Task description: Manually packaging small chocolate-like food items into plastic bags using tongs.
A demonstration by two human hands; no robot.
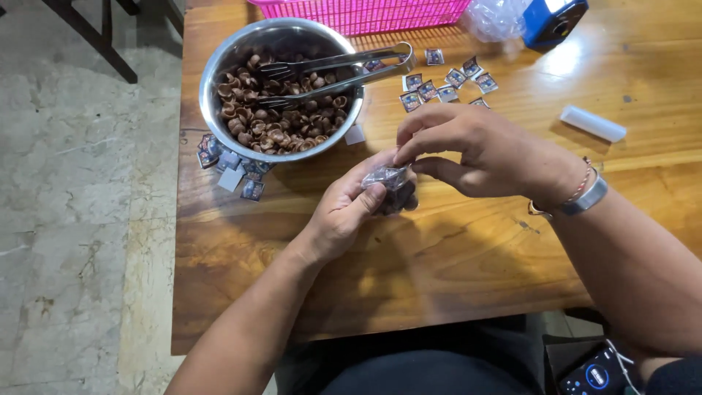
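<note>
A small clear plastic bag [389, 184] filled with brown pieces sits between both hands over the wooden table [453, 271]. My left hand [344, 213] cups the bag from below and pinches its side. My right hand [475, 152] grips the bag's top with thumb and forefinger. Just beyond the hands stands a steel bowl [219, 66] of brown shell-shaped pieces, and metal tongs [336, 64] rest across its rim.
Small printed cards [442, 82] lie scattered right of the bowl; more cards [232, 170] lie at its left foot. A pink basket [365, 13], crumpled plastic bags [496, 18], a blue device [553, 20] and a white tube [592, 123] sit farther back and right.
</note>
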